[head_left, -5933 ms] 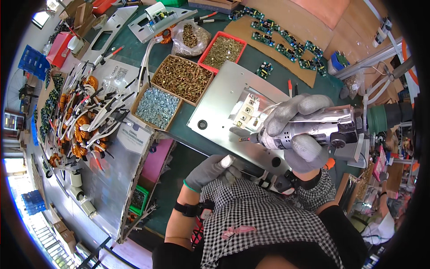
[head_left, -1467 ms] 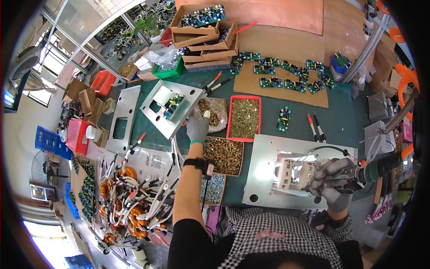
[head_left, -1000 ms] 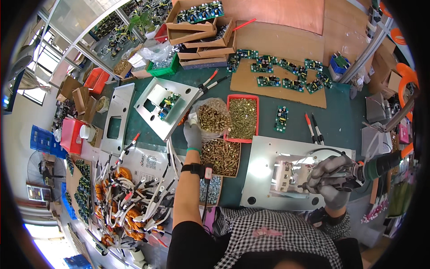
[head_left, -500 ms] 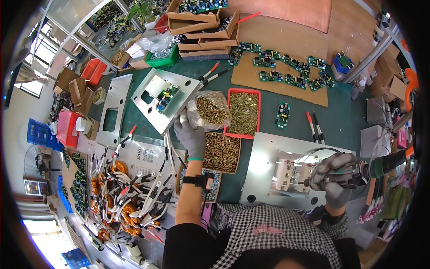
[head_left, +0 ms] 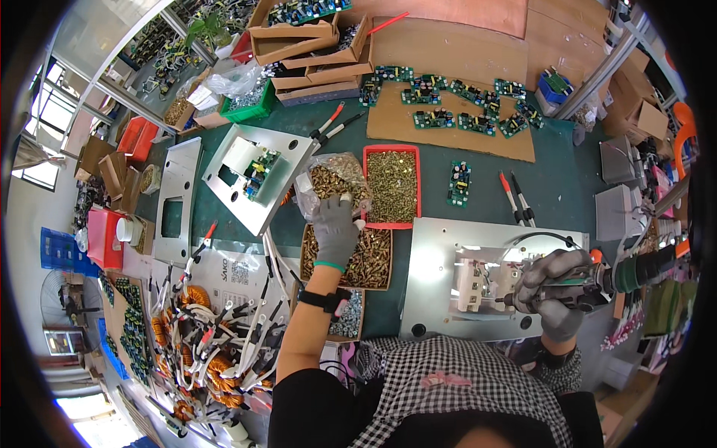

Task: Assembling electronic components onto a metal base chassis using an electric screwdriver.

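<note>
My left hand [head_left: 336, 233], in a grey glove with pale fingertips, reaches over the near edge of a clear plastic bag [head_left: 305, 196] of brass-coloured screws. Its thumb and fingers are apart, and nothing shows between them. Under the wrist lies a cardboard box [head_left: 379, 267] of similar screws. My right hand [head_left: 554, 287], gloved too, is wrapped round a power screwdriver [head_left: 590, 290] lying sideways, its tip pointing left. Below it is a silver metal panel [head_left: 429, 280] with a cutout; a white terminal block [head_left: 470, 286] shows there.
A red tray [head_left: 392, 187] of small brass parts stands beside the bag. Green circuit boards [head_left: 435, 118] lie on cardboard behind. A tilted metal panel [head_left: 280, 175] carries one board. Copper coils with white cables [head_left: 216, 343] crowd the left. Red and black cables [head_left: 512, 200] lie behind the right panel.
My left hand has moved right, from between the tilted panel and the bag to the bag's near edge. My right hand still holds the screwdriver over the panel. The whole view has shifted slightly.
</note>
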Demonstrator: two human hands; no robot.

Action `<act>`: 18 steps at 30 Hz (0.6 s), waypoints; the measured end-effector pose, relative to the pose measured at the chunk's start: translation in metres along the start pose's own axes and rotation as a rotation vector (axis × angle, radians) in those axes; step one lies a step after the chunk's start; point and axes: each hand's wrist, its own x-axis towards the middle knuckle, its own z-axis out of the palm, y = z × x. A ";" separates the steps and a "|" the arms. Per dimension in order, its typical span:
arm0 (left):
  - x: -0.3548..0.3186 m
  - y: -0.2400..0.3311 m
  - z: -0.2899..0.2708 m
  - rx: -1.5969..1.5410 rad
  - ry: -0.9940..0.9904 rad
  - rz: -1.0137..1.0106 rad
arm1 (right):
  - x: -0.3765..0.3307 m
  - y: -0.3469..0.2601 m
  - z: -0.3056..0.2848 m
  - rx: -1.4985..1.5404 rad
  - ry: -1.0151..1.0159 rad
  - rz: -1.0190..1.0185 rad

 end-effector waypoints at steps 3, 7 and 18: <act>-0.010 -0.014 -0.001 -0.025 -0.019 0.030 | -0.002 0.005 -0.001 0.010 0.041 -0.002; 0.019 -0.027 -0.027 -0.127 -0.068 -0.030 | -0.003 0.006 -0.001 0.097 0.011 0.077; 0.018 0.004 -0.006 -0.430 -0.154 -0.482 | 0.002 0.010 0.002 0.133 -0.019 0.076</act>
